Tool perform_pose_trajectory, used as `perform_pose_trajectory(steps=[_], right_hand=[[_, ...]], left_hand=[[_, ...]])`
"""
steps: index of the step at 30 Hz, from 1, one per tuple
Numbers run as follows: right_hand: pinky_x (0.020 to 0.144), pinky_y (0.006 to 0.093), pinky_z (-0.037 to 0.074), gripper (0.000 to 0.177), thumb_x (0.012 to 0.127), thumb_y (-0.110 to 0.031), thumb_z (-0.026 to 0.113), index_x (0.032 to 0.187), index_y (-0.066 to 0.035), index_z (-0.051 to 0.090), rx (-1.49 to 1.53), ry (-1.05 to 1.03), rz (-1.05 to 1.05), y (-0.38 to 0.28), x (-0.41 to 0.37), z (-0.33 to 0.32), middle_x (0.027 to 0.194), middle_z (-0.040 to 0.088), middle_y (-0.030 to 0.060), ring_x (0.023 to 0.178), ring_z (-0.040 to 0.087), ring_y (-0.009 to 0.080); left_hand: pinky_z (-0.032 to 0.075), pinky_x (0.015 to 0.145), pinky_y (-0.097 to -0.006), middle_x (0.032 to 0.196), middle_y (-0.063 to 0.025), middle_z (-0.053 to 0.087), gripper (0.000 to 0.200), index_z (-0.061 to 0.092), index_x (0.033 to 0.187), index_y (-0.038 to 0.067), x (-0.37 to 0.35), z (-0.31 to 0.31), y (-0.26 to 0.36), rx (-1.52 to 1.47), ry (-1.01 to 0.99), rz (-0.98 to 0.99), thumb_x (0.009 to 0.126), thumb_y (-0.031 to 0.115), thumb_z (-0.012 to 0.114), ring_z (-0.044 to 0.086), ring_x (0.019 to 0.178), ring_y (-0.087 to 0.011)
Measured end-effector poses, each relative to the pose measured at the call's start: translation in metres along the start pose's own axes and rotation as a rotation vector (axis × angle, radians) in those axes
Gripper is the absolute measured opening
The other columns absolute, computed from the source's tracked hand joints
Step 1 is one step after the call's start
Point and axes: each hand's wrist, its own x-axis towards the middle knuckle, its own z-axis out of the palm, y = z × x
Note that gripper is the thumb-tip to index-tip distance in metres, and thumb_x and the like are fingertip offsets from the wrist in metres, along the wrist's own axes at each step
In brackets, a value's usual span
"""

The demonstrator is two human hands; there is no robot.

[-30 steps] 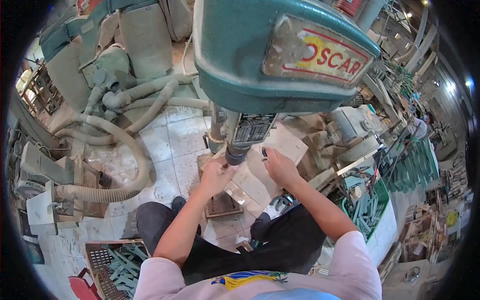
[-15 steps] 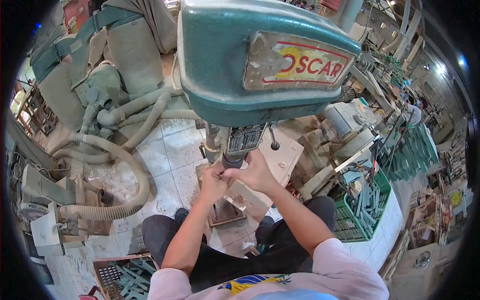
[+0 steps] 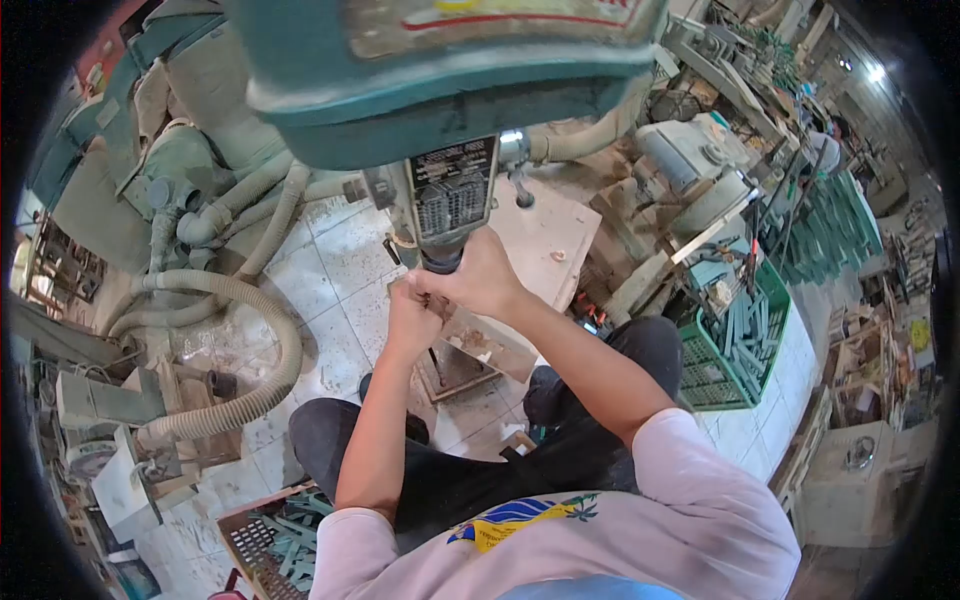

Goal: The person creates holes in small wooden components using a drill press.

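A green drill press (image 3: 450, 120) with a label plate on its front fills the upper middle, and its dark spindle collar (image 3: 443, 262) points down toward my hands. My right hand (image 3: 482, 280) curls around the space just beneath and beside the collar, thumb stretched left across the front. Closed beside it is my left hand (image 3: 412, 318), meeting the right thumb. Whatever the fingers grip under the collar is hidden. Below the hands lies a pale board or table piece (image 3: 490, 345), above the metal base plate (image 3: 450, 378) on the floor.
At right stands a green crate (image 3: 715, 365) of green strips; a brown crate (image 3: 265, 545) with similar strips sits lower left. A ribbed hose (image 3: 285, 350) loops over the tiled floor at left. Machinery (image 3: 690, 150) and wood pieces crowd the upper right. Another person (image 3: 825, 150) is far right.
The view has shifted, so the drill press head appears larger, higher and further left. My hands stay together under the spindle collar, with the right hand wrapped closer around it.
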Motion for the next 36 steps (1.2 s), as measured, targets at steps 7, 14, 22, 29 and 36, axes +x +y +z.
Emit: perform_pose_trajectory(steps=[7, 14, 22, 29, 36], right_hand=[[0.091, 0.0452, 0.049, 0.079, 0.062, -0.035, 0.086, 0.120, 0.008, 0.053, 0.022, -0.116, 0.028, 0.004, 0.002, -0.007, 0.112, 0.061, 0.0296, 0.102, 0.061, 0.0439], [0.090, 0.0448, 0.048, 0.068, 0.064, -0.033, 0.085, 0.109, 0.007, 0.055, 0.031, -0.112, -0.076, 0.002, -0.010, -0.024, 0.110, 0.060, 0.0273, 0.106, 0.059, 0.0439], [0.084, 0.0461, 0.049, 0.067, 0.060, -0.036, 0.087, 0.106, 0.001, 0.055, 0.050, 0.115, 0.017, -0.004, -0.014, -0.002, 0.101, 0.061, 0.0219, 0.097, 0.061, 0.0409], [0.090, 0.0427, 0.049, 0.080, 0.065, -0.030, 0.083, 0.129, 0.003, 0.047, 0.303, -0.235, 0.001, 0.007, -0.014, -0.031, 0.107, 0.061, 0.0224, 0.101, 0.063, 0.0388], [0.087, 0.0434, 0.051, 0.069, 0.077, -0.029, 0.076, 0.132, 0.002, 0.047, -0.023, -0.042, -0.042, 0.021, -0.050, -0.023, 0.115, 0.061, 0.0236, 0.100, 0.064, 0.0396]], left_hand=[[0.048, 0.056, -0.0292, 0.075, -0.0052, 0.063, 0.015, 0.061, 0.081, -0.003, 0.002, -0.010, -0.002, 0.032, -0.141, -0.097, 0.084, -0.012, 0.051, 0.058, 0.064, -0.0124], [0.050, 0.068, -0.0289, 0.081, -0.0049, 0.067, 0.012, 0.064, 0.087, -0.004, 0.003, -0.023, -0.010, 0.122, -0.223, -0.121, 0.087, -0.008, 0.053, 0.062, 0.075, -0.0122], [0.050, 0.083, -0.0305, 0.094, -0.0082, 0.070, 0.015, 0.065, 0.106, -0.008, 0.004, -0.028, -0.006, 0.212, -0.192, -0.099, 0.095, 0.000, 0.059, 0.063, 0.094, -0.0179], [0.054, 0.071, -0.0287, 0.103, -0.0080, 0.069, 0.019, 0.063, 0.112, -0.006, 0.009, -0.046, -0.010, 0.307, -0.492, -0.165, 0.094, -0.002, 0.059, 0.064, 0.080, -0.0125], [0.050, 0.060, -0.0242, 0.086, -0.0048, 0.066, 0.014, 0.066, 0.106, -0.004, -0.015, -0.023, 0.023, 0.122, -0.573, -0.387, 0.095, 0.003, 0.061, 0.062, 0.067, -0.0125]])
